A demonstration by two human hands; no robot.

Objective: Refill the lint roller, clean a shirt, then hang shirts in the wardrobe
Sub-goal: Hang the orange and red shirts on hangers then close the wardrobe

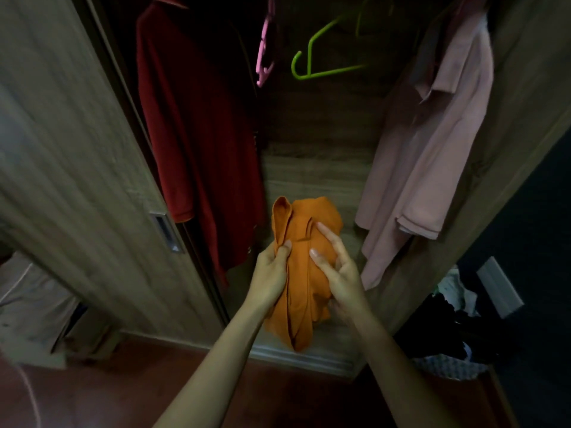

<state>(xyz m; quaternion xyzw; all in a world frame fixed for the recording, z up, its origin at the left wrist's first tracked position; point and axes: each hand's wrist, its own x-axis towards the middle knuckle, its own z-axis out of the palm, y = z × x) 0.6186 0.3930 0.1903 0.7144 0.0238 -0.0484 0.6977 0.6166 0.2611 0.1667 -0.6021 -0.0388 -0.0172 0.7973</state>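
A bunched orange shirt hangs between my hands in front of the open wardrobe. My left hand pinches its left fold near the collar. My right hand holds its right side, with the fingers spread over the cloth. Inside the wardrobe a dark red shirt hangs at the left and a pale pink shirt at the right. Between them hang an empty pink hanger and an empty green hanger.
The wardrobe's sliding door with a metal recessed handle stands at the left. A laundry basket full of dark and light clothes sits on the floor at the right. A beige bag lies at the lower left.
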